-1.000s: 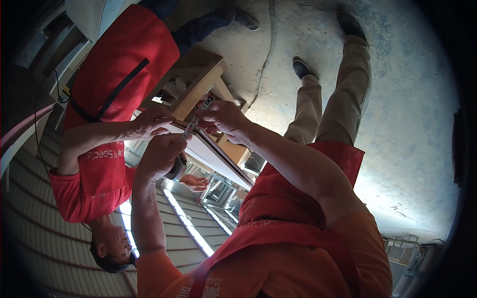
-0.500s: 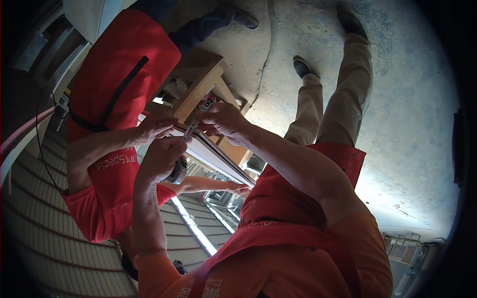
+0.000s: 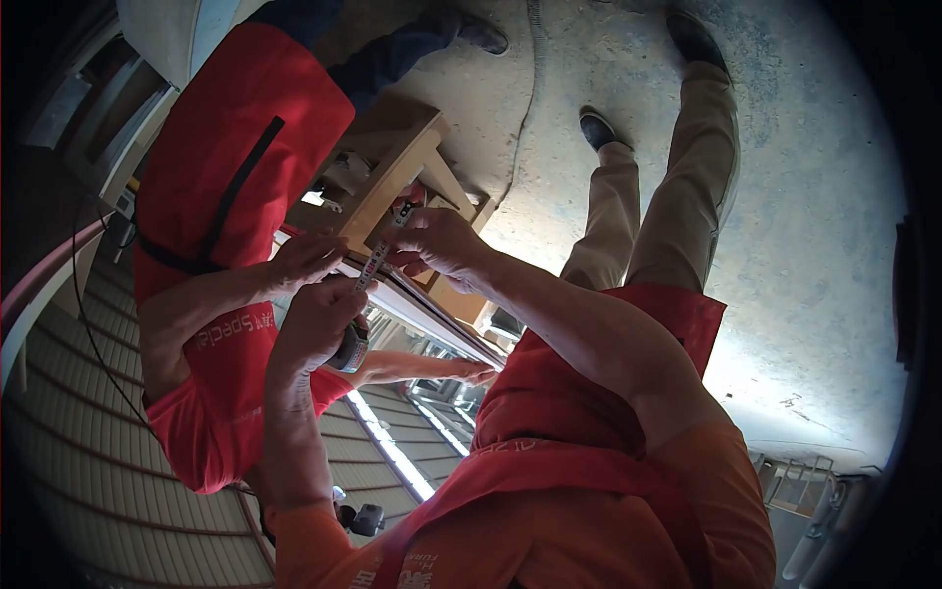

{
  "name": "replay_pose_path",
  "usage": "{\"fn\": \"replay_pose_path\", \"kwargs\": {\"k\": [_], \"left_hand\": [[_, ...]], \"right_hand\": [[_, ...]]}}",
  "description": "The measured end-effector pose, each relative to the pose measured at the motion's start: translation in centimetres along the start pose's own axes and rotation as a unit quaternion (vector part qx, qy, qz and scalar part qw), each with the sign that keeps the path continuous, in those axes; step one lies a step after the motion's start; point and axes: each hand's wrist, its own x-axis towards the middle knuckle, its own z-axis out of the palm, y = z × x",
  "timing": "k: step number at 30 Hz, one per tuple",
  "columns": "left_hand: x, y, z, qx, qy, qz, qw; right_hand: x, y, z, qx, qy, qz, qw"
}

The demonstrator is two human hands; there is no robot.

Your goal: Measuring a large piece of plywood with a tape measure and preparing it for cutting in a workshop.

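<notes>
A tape measure (image 3: 350, 351) sits in my left hand (image 3: 319, 319), its dark round case showing below the fingers. The pulled-out white tape blade (image 3: 371, 267) runs up from that hand, slanting across to my right hand (image 3: 437, 243). My right fingers are closed on the blade near its end, which sticks out past them. Beneath both hands lies a long flat panel (image 3: 432, 312) with a pale edge. Whether the blade touches the panel I cannot tell.
A co-worker in a red apron (image 3: 245, 128) stands opposite, one hand (image 3: 309, 257) beside my left hand and the other (image 3: 473, 371) at the panel's lower end. A wooden stand (image 3: 392, 182) with items inside is beyond my hands. A cable (image 3: 518, 157) crosses the concrete floor (image 3: 805, 177).
My hands have barely moved, still holding the tape stretched. The co-worker's near hand has shifted slightly, its fingers more spread, and their head and shoulder have moved a little down the picture.
</notes>
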Motion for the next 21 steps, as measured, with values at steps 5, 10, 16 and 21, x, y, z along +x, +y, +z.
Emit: {"fn": "replay_pose_path", "kwargs": {"k": [5, 10, 16, 21], "left_hand": [[-0.09, -0.16, -0.03, 0.015, -0.005, 0.017, 1.0], [-0.32, -0.27, 0.19, 0.009, -0.003, 0.018, 1.0], [-0.53, 0.16, 0.48, 0.012, 0.002, 0.011, 1.0], [-0.63, -0.5, 0.68, 0.0, 0.001, 0.0, 1.0]], "right_hand": [[-0.11, -0.24, 0.1, -0.009, -0.001, 0.001, 1.0], [-0.42, -0.28, 0.32, 0.002, 0.007, -0.003, 1.0], [-0.33, -0.15, 0.11, -0.005, 0.008, 0.001, 1.0], [-0.91, -0.11, 0.13, -0.006, 0.005, 0.015, 1.0]]}}
